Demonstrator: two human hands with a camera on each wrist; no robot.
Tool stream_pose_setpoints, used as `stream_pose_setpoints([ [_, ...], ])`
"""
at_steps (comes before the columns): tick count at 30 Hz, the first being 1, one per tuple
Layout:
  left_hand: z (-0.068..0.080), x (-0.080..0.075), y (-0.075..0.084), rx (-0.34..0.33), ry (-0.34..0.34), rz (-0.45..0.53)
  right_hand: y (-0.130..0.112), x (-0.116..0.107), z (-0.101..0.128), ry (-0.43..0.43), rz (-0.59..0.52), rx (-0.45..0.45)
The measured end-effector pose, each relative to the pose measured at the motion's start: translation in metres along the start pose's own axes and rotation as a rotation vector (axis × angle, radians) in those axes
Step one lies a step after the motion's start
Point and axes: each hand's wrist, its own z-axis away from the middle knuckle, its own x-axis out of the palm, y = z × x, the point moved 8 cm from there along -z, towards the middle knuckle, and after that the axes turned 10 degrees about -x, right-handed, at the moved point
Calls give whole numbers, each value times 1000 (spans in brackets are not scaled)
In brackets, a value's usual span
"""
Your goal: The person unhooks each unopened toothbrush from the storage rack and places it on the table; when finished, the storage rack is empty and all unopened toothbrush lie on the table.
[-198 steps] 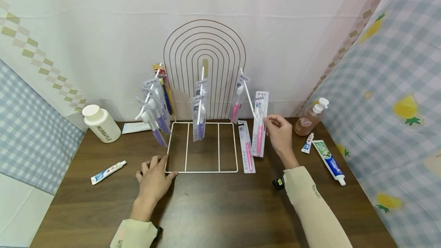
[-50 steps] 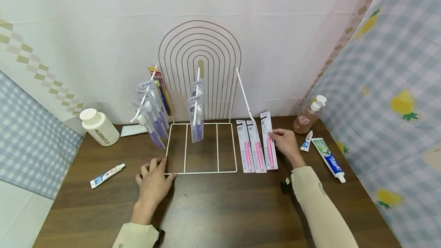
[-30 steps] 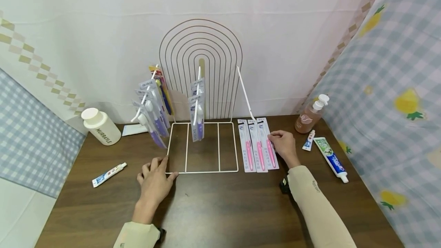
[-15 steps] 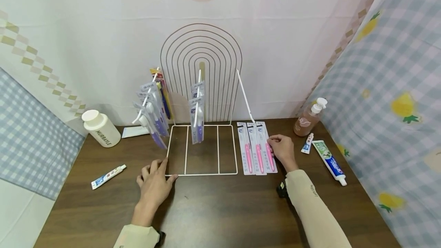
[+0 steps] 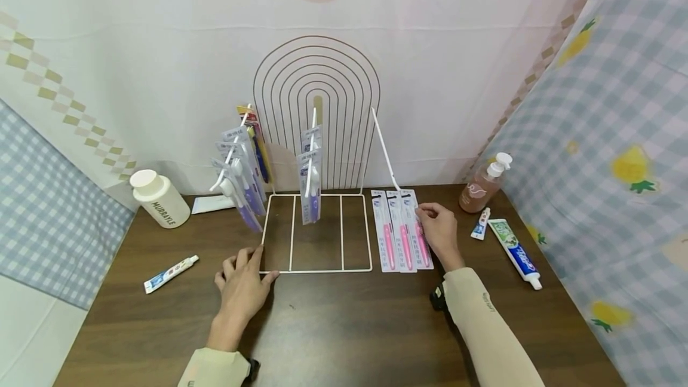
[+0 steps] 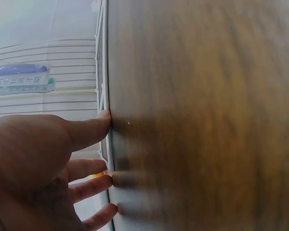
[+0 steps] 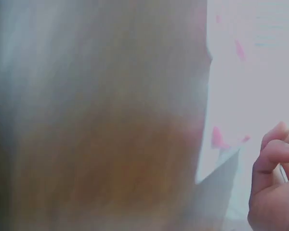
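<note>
Three packaged pink toothbrushes lie side by side on the table, right of the white wire rack (image 5: 317, 271): a left pack (image 5: 383, 237), a middle pack (image 5: 401, 235) and a right pack (image 5: 412, 214). My right hand (image 5: 441, 233) pinches the right pack's outer edge; in the right wrist view its fingers (image 7: 272, 161) are curled. The rack's right rod (image 5: 384, 151) is bare. Packaged purple toothbrushes hang from the middle rod (image 5: 314, 117) and left rod (image 5: 217, 184), with a yellow-and-blue pack (image 5: 260, 151) behind. My left hand (image 5: 243, 288) rests on the rack's front left corner, fingers relaxed.
At left stand a white bottle (image 5: 161, 199) and, lying flat, a white tube (image 5: 212, 203) and a small toothpaste tube (image 5: 171, 273). On the right are a pump bottle (image 5: 481, 187), a small tube (image 5: 481, 224) and a larger toothpaste tube (image 5: 516, 252). A curtain (image 5: 430, 64) hangs behind.
Two pink toothbrush packs came off the right rod and were laid beside the first. My right hand then slid the third pack left against the others. The left hand has stayed put.
</note>
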Motion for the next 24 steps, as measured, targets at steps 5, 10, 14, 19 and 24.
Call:
stream_pose_setpoints([
  [5, -3, 3, -3, 33, 22, 3, -40, 21, 4, -34, -129, -144],
  [10, -2, 5, -4, 33, 17, 10, -96, 49, 13, -161, -300, -269],
  [14, 0, 2, -2, 21, 14, 15, -148, 66, 21, -261, -359, -384],
  [19, -2, 4, -4, 16, -4, 0, -200, 82, 29, -332, -422, -475],
  [24, -2, 3, -3, 27, 11, -4, -224, 99, 33, -381, -462, -489],
])
